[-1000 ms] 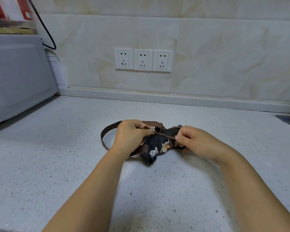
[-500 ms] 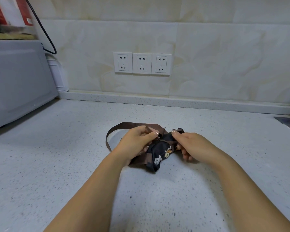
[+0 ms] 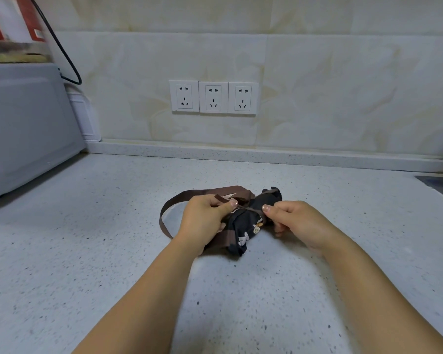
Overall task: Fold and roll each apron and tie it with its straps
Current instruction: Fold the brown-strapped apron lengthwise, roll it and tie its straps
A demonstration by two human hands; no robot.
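My hands have eased slightly apart since half a second ago, and the thin strap (image 3: pixel 248 208) now runs taut from one thumb to the other across the top of the rolled apron (image 3: pixel 243 227). My left hand (image 3: pixel 205 221) is closed on that strap: the fingers are curled in and the thumb presses it against the forefinger, with a short brown end poking up just past the thumb. My right hand (image 3: pixel 298 221) pinches the other stretch of the strap between thumb tip and forefinger, right at the bundle's edge, with the remaining fingers curled underneath; I cannot tell whether those touch the cloth. The apron is a dark, tight roll with small pale prints and a brown band. It lies on the speckled white countertop (image 3: pixel 87 251) between my two hands, one end towards me and the other slanting away to the right. Its wide brown strap (image 3: pixel 168 209) curves out in a loop on the counter to the left of my left hand. A row of three wall sockets (image 3: pixel 213 97) sits on the tiled wall behind, and a grey appliance (image 3: pixel 23 129) stands at the far left with a black cable (image 3: pixel 62 52) hanging above it.
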